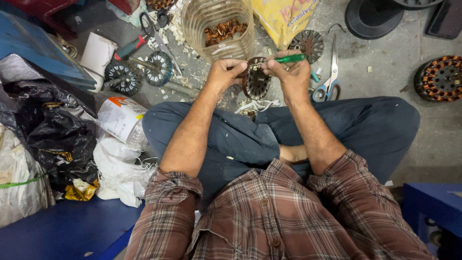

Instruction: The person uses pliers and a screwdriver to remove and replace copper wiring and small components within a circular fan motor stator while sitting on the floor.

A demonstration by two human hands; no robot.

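I sit cross-legged on a concrete floor. My left hand (pixel 225 72) grips the left rim of a round dark slotted motor core (pixel 256 83), held upright in front of my knees. My right hand (pixel 291 72) holds a green-handled tool (pixel 290 58) over the core's top edge and touches its right side. Both hands are closed.
A clear plastic jar (pixel 219 26) with copper wire scraps stands just beyond the hands. Blue-handled scissors (pixel 328 82) and a bare core (pixel 308 44) lie at right, a copper-wound stator (pixel 442 78) far right. Two cores (pixel 139 73), red-handled scissors (pixel 144 33), bags and a bottle (pixel 120 118) lie left.
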